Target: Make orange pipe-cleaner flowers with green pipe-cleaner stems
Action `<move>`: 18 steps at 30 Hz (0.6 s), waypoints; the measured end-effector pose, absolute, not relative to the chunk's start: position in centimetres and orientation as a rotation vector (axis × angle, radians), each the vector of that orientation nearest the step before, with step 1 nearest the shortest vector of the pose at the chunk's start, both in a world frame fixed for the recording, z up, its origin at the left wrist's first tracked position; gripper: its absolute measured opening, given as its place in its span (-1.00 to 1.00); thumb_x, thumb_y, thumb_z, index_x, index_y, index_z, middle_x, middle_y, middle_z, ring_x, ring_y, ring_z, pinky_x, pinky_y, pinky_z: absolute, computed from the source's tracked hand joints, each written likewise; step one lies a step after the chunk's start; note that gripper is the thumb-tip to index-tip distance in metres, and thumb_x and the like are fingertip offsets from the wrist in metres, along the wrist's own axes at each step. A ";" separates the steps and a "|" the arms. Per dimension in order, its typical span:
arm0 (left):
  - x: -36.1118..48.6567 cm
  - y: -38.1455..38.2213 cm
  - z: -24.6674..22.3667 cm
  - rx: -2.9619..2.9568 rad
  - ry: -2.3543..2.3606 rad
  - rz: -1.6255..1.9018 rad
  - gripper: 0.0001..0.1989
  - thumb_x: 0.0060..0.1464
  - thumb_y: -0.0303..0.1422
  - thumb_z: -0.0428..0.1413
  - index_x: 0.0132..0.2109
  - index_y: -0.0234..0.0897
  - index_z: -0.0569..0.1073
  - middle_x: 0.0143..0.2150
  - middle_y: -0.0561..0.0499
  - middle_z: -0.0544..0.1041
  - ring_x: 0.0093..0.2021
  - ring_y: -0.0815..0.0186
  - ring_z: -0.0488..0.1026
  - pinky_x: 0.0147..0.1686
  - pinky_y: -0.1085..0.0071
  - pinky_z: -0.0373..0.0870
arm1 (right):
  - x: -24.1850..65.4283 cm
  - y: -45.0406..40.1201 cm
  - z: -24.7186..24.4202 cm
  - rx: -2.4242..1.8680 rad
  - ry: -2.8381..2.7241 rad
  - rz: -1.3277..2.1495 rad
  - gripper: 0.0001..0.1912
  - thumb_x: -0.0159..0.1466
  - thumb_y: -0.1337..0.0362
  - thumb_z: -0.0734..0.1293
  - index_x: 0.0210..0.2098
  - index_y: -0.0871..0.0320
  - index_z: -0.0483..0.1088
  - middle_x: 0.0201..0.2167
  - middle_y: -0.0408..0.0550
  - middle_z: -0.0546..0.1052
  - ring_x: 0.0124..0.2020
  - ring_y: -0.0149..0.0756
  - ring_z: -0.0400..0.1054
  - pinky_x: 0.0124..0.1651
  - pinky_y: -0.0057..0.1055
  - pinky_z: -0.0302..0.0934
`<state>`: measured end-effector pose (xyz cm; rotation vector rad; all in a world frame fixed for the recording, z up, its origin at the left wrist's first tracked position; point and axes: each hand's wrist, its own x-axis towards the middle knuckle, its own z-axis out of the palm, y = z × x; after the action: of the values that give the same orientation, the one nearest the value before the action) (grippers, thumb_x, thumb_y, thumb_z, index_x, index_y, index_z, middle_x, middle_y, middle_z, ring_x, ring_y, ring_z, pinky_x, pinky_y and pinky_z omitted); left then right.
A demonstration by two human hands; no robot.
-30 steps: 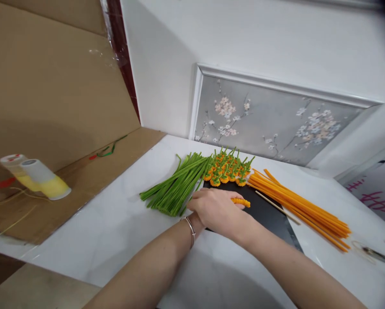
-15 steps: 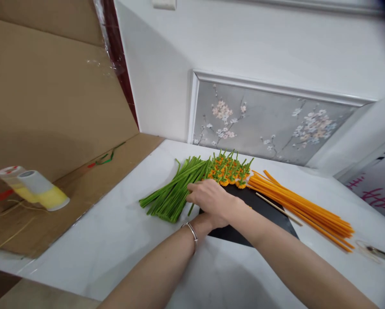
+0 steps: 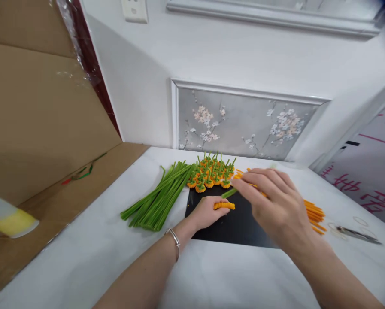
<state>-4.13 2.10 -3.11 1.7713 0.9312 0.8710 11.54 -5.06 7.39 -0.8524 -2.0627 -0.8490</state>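
Observation:
My left hand (image 3: 209, 213) pinches a coiled orange pipe cleaner (image 3: 224, 206) above a black mat (image 3: 237, 229). My right hand (image 3: 272, 197) is raised to the right of it, fingers closed on a green pipe cleaner (image 3: 229, 193) whose end points toward the orange coil. To the left lies a bundle of green pipe cleaners (image 3: 160, 199). Behind the mat stand several small orange pumpkins with green stems (image 3: 211, 171). A bundle of orange pipe cleaners (image 3: 313, 214) is partly hidden behind my right hand.
Scissors (image 3: 356, 234) and thin rubber bands (image 3: 360, 221) lie at the right of the white table (image 3: 98, 240). A yellow and white spool (image 3: 12, 216) rests on cardboard (image 3: 60, 189) at the left. A wall with a framed floral panel (image 3: 237, 124) bounds the back.
My right hand has moved from the green bundle to the right, now with a green pipe cleaner. The orange coil in my left hand has come into sight. The view has shifted right.

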 end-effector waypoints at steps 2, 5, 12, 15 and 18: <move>-4.2 2.3 -3.1 1.805 0.935 0.843 -0.74 -0.03 -0.33 0.17 -0.18 -0.35 0.56 -0.25 -0.07 0.59 -0.30 0.26 0.47 -0.26 0.39 0.36 | 13.4 -5.0 5.4 -0.899 -1.981 -0.757 -0.69 0.28 0.53 0.18 -0.10 0.12 0.41 -0.24 -0.03 0.50 -0.22 -0.31 0.39 -0.18 -0.37 0.26; -4.3 2.7 -2.9 1.761 0.893 0.858 -0.71 -0.02 -0.30 0.18 -0.15 -0.38 0.54 -0.23 -0.10 0.58 -0.27 0.25 0.48 -0.22 0.38 0.38 | 14.9 -4.0 1.9 -1.065 -1.989 -0.616 -0.65 0.29 0.52 0.16 -0.07 0.09 0.43 -0.24 -0.03 0.49 -0.26 -0.34 0.42 -0.26 -0.45 0.29; -4.3 2.9 -2.1 1.746 0.876 0.909 -0.61 -0.10 -0.31 0.26 -0.07 -0.30 0.52 -0.07 -0.07 0.54 -0.09 0.22 0.45 -0.06 0.36 0.33 | 14.5 -2.3 -2.7 -1.140 -2.102 -0.495 -0.71 0.31 0.49 0.15 -0.18 0.17 0.48 -0.36 -0.02 0.53 -0.35 -0.29 0.40 -0.30 -0.40 0.32; -4.2 3.0 -2.1 1.688 0.904 0.867 -0.61 0.00 -0.23 0.18 -0.02 -0.31 0.51 -0.26 -0.06 0.56 -0.39 0.39 0.40 -0.38 0.47 0.31 | 14.2 -2.1 -2.6 -1.176 -2.129 -0.449 -0.74 0.31 0.47 0.16 -0.19 0.19 0.48 -0.39 -0.01 0.53 -0.36 -0.28 0.40 -0.36 -0.40 0.32; -4.0 3.1 -2.3 1.626 0.919 0.852 -0.56 0.04 -0.16 0.14 0.00 -0.34 0.51 -0.43 0.00 0.50 -0.59 0.51 0.15 -0.59 0.52 0.09 | 14.0 -2.6 -0.8 -1.146 -2.070 -0.374 -0.80 0.30 0.41 0.21 -0.17 0.19 0.46 -0.32 0.02 0.54 -0.26 -0.22 0.41 -0.22 -0.29 0.35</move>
<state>-4.01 3.11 -2.26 1.6255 0.9186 0.8515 13.98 -2.57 -0.83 -1.1461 -2.0696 -0.3736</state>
